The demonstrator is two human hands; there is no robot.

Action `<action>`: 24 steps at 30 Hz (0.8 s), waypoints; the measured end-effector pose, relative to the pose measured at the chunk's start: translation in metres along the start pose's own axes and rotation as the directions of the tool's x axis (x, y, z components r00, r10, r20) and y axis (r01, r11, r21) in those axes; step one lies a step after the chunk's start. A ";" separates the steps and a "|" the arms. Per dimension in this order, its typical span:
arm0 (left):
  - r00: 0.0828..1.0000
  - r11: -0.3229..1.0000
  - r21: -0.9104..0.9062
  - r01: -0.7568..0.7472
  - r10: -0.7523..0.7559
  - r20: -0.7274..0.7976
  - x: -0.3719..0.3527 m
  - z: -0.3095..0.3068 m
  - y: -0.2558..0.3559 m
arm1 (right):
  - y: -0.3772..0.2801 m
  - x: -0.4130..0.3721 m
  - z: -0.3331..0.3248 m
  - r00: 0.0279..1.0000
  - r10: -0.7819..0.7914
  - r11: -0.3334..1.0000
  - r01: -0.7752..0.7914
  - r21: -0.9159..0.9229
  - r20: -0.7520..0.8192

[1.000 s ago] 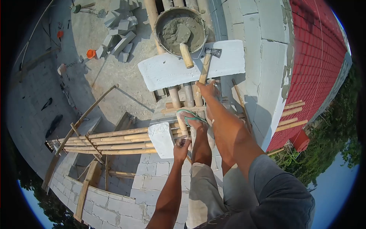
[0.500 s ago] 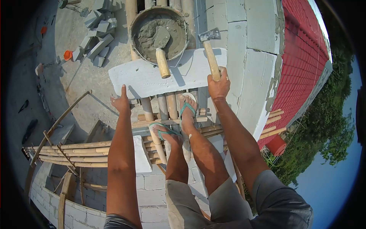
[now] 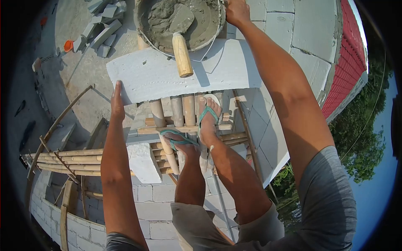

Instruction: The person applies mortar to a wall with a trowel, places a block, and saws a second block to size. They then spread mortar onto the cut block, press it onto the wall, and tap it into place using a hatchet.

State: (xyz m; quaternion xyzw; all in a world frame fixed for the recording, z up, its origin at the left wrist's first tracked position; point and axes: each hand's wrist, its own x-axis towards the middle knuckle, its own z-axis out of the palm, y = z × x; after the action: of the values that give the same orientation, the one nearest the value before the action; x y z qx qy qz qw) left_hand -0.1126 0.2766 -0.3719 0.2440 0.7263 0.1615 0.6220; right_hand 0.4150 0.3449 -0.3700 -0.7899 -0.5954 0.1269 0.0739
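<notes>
A long white block (image 3: pixel 144 75) lies across the bamboo poles in front of my feet. My left hand (image 3: pixel 117 104) holds its left end, thumb on the top face and the other fingers hidden. Above the block's far edge is a bucket (image 3: pixel 139 25) of wet grey mortar (image 3: pixel 161 21). A trowel with a wooden handle (image 3: pixel 182 56) rests in the mortar, its handle pointing toward me over the block. Beside the bucket's right rim, at the top edge of the view, my right hand (image 3: pixel 237 11) is closed, its fingers partly cut off. No hatchet shows now.
My sandaled feet stand on bamboo poles (image 3: pixel 177 111) with wooden crosspieces. A block wall (image 3: pixel 279 31) runs along the right, beside a red tiled roof (image 3: pixel 349 62). Bamboo rails (image 3: pixel 69 157) and a white block piece (image 3: pixel 143 163) are at lower left. Broken blocks (image 3: pixel 106 33) lie upper left.
My right hand has moved up and away to the bucket's right side, and the hatchet it held has gone from view. The bucket appears larger and higher. My left hand has closed around the block's end.
</notes>
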 end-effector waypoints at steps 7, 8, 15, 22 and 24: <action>0.991 0.984 0.169 0.059 -0.037 -0.131 0.006 0.005 -0.008 | 0.028 -0.111 -0.024 0.798 0.459 0.869 -0.495 0.011 -0.389; 0.991 0.983 0.171 0.062 -0.039 -0.132 0.004 0.003 -0.007 | 0.027 -0.128 -0.038 0.741 0.643 0.766 -0.624 0.155 -0.194; 1.000 0.983 0.183 0.028 -0.030 0.007 0.007 -0.006 -0.023 | 0.049 -0.179 -0.039 0.554 0.643 0.160 -0.772 0.615 0.529; 0.987 0.987 -0.010 0.159 -0.159 0.026 -0.072 0.009 -0.042 | 0.061 -0.174 -0.063 0.495 0.593 0.259 -0.864 0.431 0.635; 0.981 0.981 -0.034 0.192 -0.192 0.015 -0.088 0.005 -0.036 | 0.062 -0.185 -0.067 0.477 0.596 0.295 -0.878 0.376 0.646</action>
State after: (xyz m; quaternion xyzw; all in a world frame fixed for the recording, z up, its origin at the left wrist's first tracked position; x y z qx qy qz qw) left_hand -0.1035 0.1970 -0.3195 0.1628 0.7399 0.1121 0.6431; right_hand 0.4438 0.1524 -0.3014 -0.8460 -0.0606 0.5034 0.1651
